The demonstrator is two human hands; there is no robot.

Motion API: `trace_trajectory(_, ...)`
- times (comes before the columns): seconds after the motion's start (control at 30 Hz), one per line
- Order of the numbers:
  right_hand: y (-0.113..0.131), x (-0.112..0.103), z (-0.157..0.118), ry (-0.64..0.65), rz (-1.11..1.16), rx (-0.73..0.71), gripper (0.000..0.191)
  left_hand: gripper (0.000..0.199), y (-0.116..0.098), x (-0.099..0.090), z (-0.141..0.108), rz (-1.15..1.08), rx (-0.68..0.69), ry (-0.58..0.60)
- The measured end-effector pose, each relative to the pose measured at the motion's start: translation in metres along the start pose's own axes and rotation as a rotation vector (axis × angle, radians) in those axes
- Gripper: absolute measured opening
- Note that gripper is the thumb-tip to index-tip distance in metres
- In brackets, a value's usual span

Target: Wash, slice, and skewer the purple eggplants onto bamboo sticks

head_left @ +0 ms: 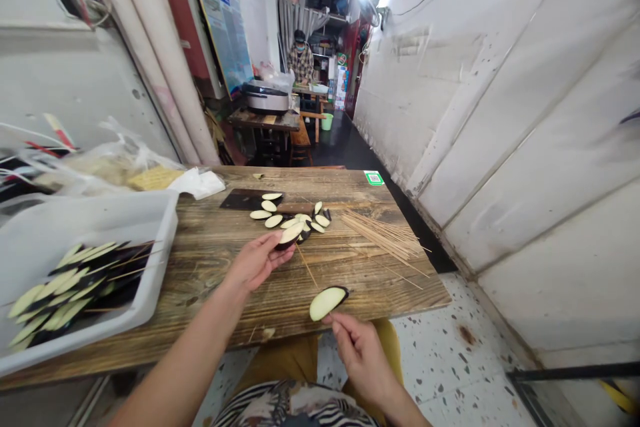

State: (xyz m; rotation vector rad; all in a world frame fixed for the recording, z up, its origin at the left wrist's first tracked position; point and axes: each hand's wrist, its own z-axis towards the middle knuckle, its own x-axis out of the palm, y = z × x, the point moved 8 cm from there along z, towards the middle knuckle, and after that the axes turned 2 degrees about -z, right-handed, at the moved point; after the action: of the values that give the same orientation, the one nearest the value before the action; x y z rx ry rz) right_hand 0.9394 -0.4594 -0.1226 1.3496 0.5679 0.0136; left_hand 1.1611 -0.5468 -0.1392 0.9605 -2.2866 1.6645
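Observation:
My left hand [260,259] pinches a cut eggplant slice [291,233] with dark skin and a pale face, just above the wooden table. Lower and to the right, my right hand [361,352] is closed at the lower edge of another eggplant slice [327,303]. It seems to grip a thin skewer there, mostly hidden by the fingers. Between the hands a single bamboo skewer [307,267] slants across the tabletop. Beyond my left hand lie several loose eggplant slices [273,221], some on a cleaver [240,199]. A fanned bundle of bamboo skewers [383,232] lies to the right.
At left stands a white plastic tub [167,240] holding skewered eggplant slices [65,287]. Behind it are plastic bags [110,163] and a white tissue [199,183]. A green code card [374,177] sits at the table's far right corner. Further back, a masked person [301,61] works.

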Motion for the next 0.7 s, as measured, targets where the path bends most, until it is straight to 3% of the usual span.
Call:
trace_trajectory(0.4,-0.003,-0.001,0.001,0.018,0.028,0.004,0.032,0.030,0.000,0.008,0.000,0.009,0.005,0.049)
trace_trajectory(0.7,-0.003,-0.002,0.003,0.023,0.064,0.016,0.032,0.026,-0.001,0.011,0.002,0.011,-0.006,0.062)
